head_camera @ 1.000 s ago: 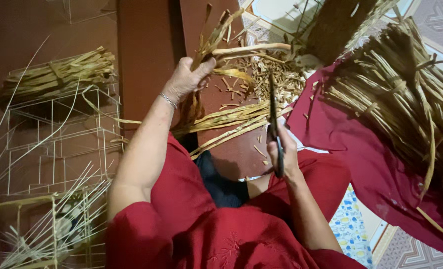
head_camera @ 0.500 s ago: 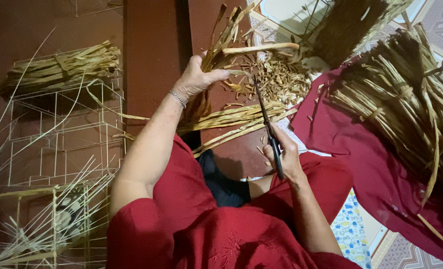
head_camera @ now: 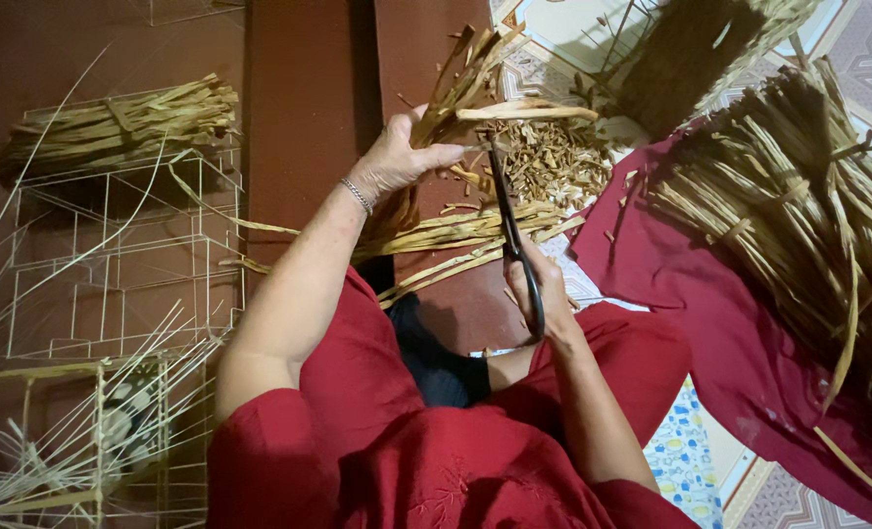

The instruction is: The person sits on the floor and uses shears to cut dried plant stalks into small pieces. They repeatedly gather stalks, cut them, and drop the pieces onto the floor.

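Observation:
My left hand point(head_camera: 397, 159), with a thin bracelet at the wrist, grips a bunch of dried tan leaf strips point(head_camera: 470, 83) whose ends fan up and to the right. My right hand point(head_camera: 544, 289) holds a pair of long black scissors point(head_camera: 509, 230) by the handles. The blades point up toward the strip ends just right of my left thumb. Under the blade tips lies a pile of short cut strip pieces point(head_camera: 554, 157). More long strips point(head_camera: 465, 235) lie across my lap over the red garment.
A large heap of dried strips point(head_camera: 799, 206) rests on a dark red cloth point(head_camera: 710, 313) at the right. A tied bundle point(head_camera: 122, 122) sits on white wire frames point(head_camera: 113, 264) at the left. A woven basket point(head_camera: 681, 59) stands at the top right.
My left hand has closed its thumb down on the strip bunch. The scissors have tilted and moved up so their tips reach the strips by my left hand.

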